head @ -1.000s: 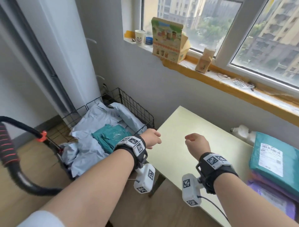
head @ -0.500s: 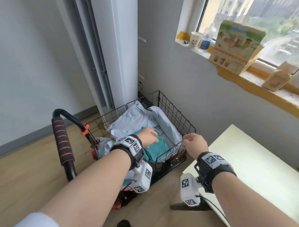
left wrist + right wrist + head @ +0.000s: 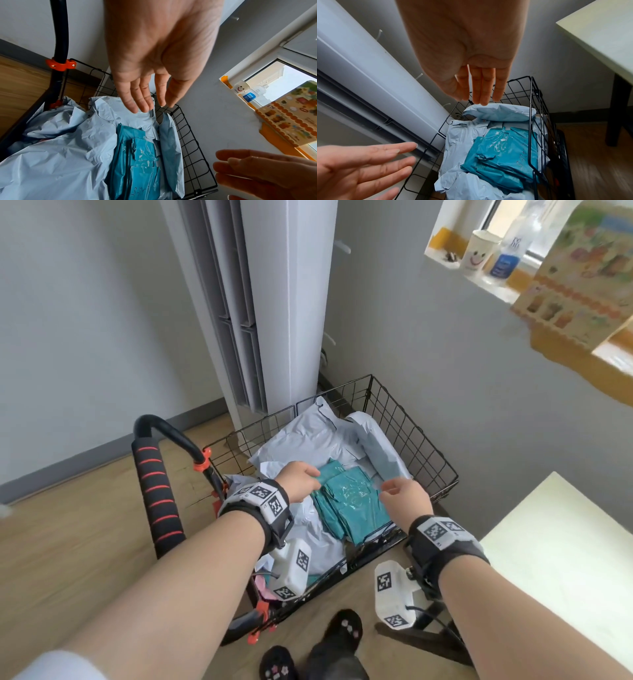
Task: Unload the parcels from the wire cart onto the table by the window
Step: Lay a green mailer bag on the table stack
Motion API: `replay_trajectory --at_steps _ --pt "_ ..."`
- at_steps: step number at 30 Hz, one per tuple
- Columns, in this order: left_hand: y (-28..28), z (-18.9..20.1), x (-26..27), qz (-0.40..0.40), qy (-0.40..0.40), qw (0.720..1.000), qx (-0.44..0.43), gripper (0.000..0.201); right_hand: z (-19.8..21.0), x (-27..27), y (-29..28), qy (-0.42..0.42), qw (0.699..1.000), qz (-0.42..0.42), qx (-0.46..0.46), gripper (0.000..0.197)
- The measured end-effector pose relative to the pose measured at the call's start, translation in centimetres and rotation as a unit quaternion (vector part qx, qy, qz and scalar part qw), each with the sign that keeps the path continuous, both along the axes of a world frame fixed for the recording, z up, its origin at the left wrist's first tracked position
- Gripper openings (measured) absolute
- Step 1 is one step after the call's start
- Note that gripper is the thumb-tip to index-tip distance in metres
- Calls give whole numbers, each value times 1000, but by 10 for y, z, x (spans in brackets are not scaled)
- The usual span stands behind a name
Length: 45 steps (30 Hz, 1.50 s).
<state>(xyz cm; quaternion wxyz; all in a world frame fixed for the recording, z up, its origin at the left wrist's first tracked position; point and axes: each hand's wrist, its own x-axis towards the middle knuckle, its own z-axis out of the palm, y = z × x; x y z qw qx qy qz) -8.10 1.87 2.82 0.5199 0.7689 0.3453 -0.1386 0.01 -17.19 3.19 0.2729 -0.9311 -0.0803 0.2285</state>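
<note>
A: Left hand (image 3: 298, 481)?
B: Spread wide, fingers straight, holding nothing, hovering at 9 o'clock of the crinkled teal plastic parcel (image 3: 352, 505).

A: Right hand (image 3: 406, 498)?
B: Also wide and empty, at 3 o'clock of that parcel, above the rim of the black wire cart (image 3: 411, 419).

A: Parcel location?
B: Atop the pale blue plastic mailers (image 3: 308, 436) inside the cart.

A: Table?
B: Pale yellow table top (image 3: 561, 546) at 3 o'clock of the cart, just beside it; smiley paper cup (image 3: 478, 254) on the sill at 1 o'clock.
</note>
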Motion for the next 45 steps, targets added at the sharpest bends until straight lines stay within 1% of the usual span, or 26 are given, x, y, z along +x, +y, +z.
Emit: replay_trajectory --at_steps 6,11,18,22,27,31,36,40,43,45 --pt "21 -23 13 25 8 1000 -12 35 -21 22 26 20 1000 16 -12 24" --pt "36 -46 40 43 25 998 -28 32 -42 52 49 52 998 27 -14 24" --pt "43 -96 86 44 62 996 -51 33 -90 91 68 94 994 39 -42 26" --pt "43 -128 103 44 90 993 -68 35 -123 108 70 131 988 45 -67 27" --pt "42 -163 120 28 130 987 -90 38 -157 119 73 165 980 61 -88 29" --pt "37 -181 130 17 141 986 -82 42 -175 123 74 190 974 68 -103 27" --pt "30 -194 136 6 153 985 -74 44 -190 123 71 211 968 72 -118 26" --pt "23 -197 136 -10 167 981 -97 45 -191 119 69 230 963 76 -119 29" --pt "20 -198 135 -21 172 980 -94 35 -188 117 67 230 964 71 -108 29" --pt "20 -193 135 -19 175 978 -109 30 -182 116 65 226 967 63 -102 28"
